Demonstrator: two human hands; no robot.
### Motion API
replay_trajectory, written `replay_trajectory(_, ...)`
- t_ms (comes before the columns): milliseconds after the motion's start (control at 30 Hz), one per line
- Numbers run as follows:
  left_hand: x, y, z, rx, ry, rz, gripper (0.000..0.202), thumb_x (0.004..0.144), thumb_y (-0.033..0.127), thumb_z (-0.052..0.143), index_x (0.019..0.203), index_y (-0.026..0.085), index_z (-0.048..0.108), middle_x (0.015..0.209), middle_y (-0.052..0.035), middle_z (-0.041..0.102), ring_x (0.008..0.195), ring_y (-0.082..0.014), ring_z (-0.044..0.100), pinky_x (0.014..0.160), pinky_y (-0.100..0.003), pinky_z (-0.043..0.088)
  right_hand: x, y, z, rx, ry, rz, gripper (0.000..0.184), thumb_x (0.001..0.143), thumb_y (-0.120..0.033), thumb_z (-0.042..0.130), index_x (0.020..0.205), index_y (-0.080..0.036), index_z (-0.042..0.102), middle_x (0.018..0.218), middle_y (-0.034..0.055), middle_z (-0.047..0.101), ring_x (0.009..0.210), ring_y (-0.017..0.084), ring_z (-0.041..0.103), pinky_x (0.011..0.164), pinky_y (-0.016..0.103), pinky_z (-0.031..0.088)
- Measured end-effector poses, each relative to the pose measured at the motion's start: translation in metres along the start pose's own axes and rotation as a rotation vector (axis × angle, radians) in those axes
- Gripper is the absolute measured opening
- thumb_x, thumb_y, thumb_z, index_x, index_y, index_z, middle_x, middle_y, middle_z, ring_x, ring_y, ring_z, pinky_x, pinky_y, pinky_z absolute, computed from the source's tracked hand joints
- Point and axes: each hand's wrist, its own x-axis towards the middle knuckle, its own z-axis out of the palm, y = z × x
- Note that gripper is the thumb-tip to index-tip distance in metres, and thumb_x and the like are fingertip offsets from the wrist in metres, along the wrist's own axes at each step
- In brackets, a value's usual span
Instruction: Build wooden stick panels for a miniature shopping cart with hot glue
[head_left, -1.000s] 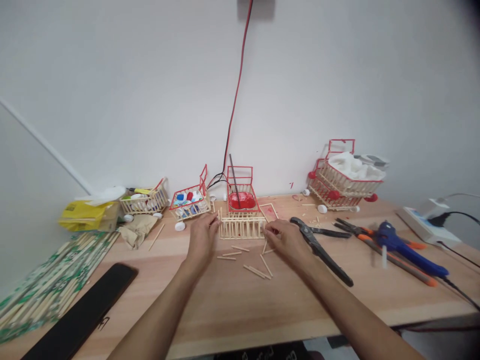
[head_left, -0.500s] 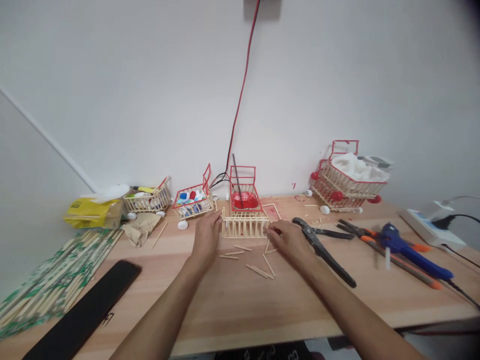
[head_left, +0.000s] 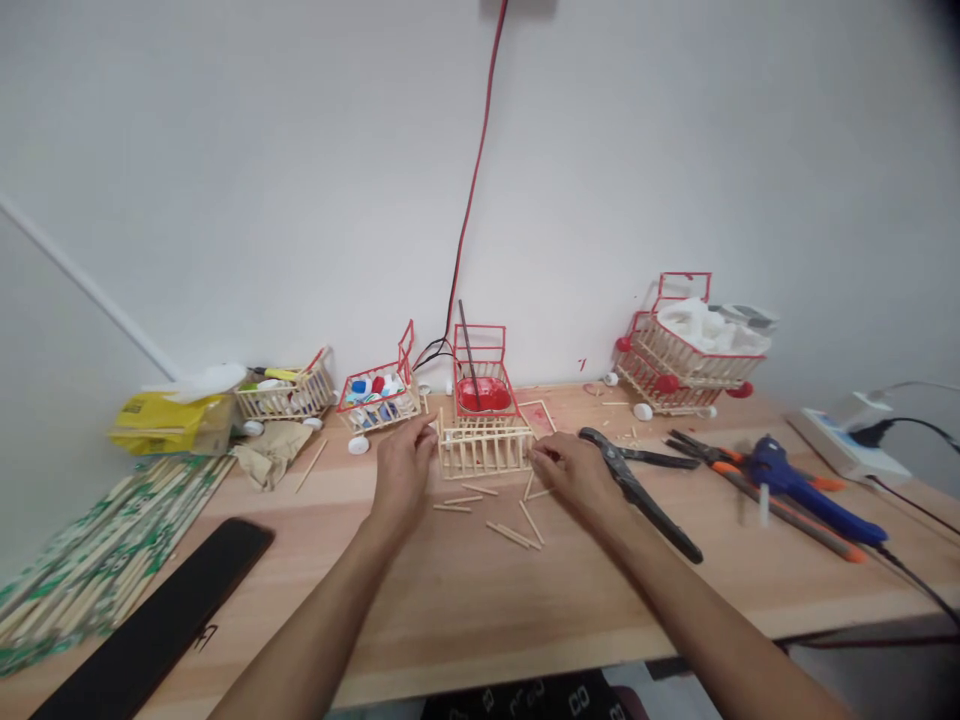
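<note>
On the wooden desk (head_left: 465,600) both forearms reach forward, palms down: left hand (head_left: 405,470) at nine o'clock, right hand (head_left: 574,472) at three o'clock of the stick basket frame (head_left: 484,452), narrowed fingertips gripping its ends.

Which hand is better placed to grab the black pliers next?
Right, likely: the right hand sits at the stick frame's right end, the black pliers just beside it; the left hand is at the other end.

both bare forearms stretched forward, converging toward centre. left hand (head_left: 403,472) palm down, fingers curled loosely forward. right hand (head_left: 576,473) palm down, fingertips pinched together pointing left.
</note>
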Motion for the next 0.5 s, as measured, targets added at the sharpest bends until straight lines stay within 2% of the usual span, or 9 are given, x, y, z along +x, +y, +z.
replay_trajectory(200,0.0019,0.0091,-0.0027,-0.098,0.033,-0.098,0.016,0.077,0.018,0.057,0.087,0.014,0.068,0.082,-0.0059,0.072,0.076,-0.0180,0.065,0.072,-0.029,0.050,-0.0009,-0.0001,0.0013,0.018,0.003,-0.013,0.020,0.087,-0.027,0.053,0.070,-0.018,0.061,0.071,0.0026,0.062,0.070,0.017,0.054,0.066,0.027,0.036)
replay_trajectory(500,0.0027,0.0036,0.0000,-0.239,0.019,-0.138,0.018,0.072,0.026,0.064,0.085,0.016,0.070,0.074,-0.0038,0.070,0.069,-0.0168,0.064,0.065,-0.028,0.051,-0.0005,-0.0054,-0.0022,-0.016,-0.004,-0.006,0.018,0.086,-0.025,0.053,0.074,-0.019,0.066,0.074,0.0042,0.066,0.074,0.019,0.057,0.069,0.029,0.039)
